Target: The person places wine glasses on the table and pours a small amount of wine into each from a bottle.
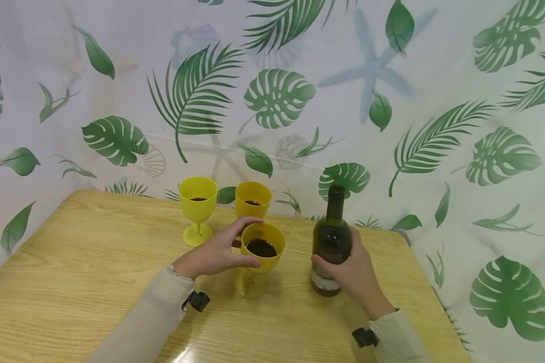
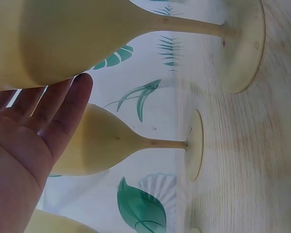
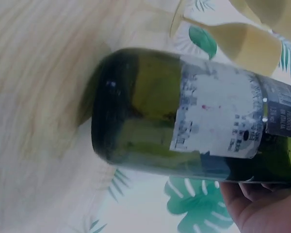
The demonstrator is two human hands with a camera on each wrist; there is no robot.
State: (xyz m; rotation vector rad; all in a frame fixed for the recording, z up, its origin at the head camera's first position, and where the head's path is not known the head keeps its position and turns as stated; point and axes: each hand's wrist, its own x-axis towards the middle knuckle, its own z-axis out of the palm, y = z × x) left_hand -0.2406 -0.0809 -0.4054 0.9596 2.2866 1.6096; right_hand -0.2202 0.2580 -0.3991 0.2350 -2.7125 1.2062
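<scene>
My left hand (image 1: 222,249) holds the bowl of the nearest yellow goblet (image 1: 263,264), thumb along its near side and fingers reaching round behind. Dark liquid (image 1: 261,248) fills part of that goblet, which stands upright on its foot (image 2: 245,46). To the right, my right hand (image 1: 356,275) grips a dark green wine bottle (image 1: 329,237) around its body, neck up. The bottle's pale label (image 3: 218,111) shows in the right wrist view, its base close to the tabletop. Behind the held goblet are an orange-yellow goblet (image 1: 253,194) and, further left, a bright yellow goblet (image 1: 198,206), both with dark liquid inside.
The wooden table (image 1: 95,252) ends at a back edge just behind the goblets. A white curtain (image 1: 295,146) with green leaf prints hangs along the back and right side. Dark wrist cameras (image 1: 365,337) sit at both sleeve cuffs.
</scene>
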